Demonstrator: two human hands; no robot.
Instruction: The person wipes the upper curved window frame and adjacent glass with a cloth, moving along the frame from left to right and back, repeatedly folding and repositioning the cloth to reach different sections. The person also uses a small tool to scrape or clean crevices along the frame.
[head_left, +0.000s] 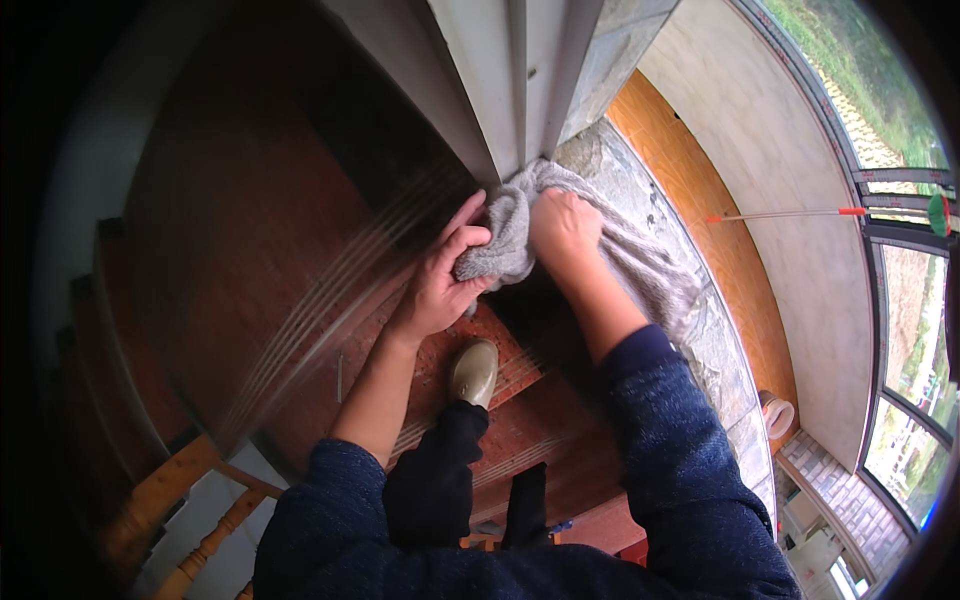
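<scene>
A grey terry cloth (510, 232) is bunched at the foot of a white corner post (502, 90), and its loose end trails right over a stone-tiled ledge (637, 176). My right hand (566, 225) is closed around part of the cloth, pressing it close to the post. My left hand (454, 274) cups the bunched left end, with the thumb below and the fingers curled over its side. One left fingertip reaches up beside the post's base. Both palms are hidden.
Beneath me are reddish stone stairs (510, 442) with grooved edges; my shoe (475, 373) rests on one tread. A wooden banister (214, 517) stands lower left. Right of the ledge lie a wood-look floor strip (720, 217), a tape roll (778, 416), a thin pole (787, 214) and windows (911, 315).
</scene>
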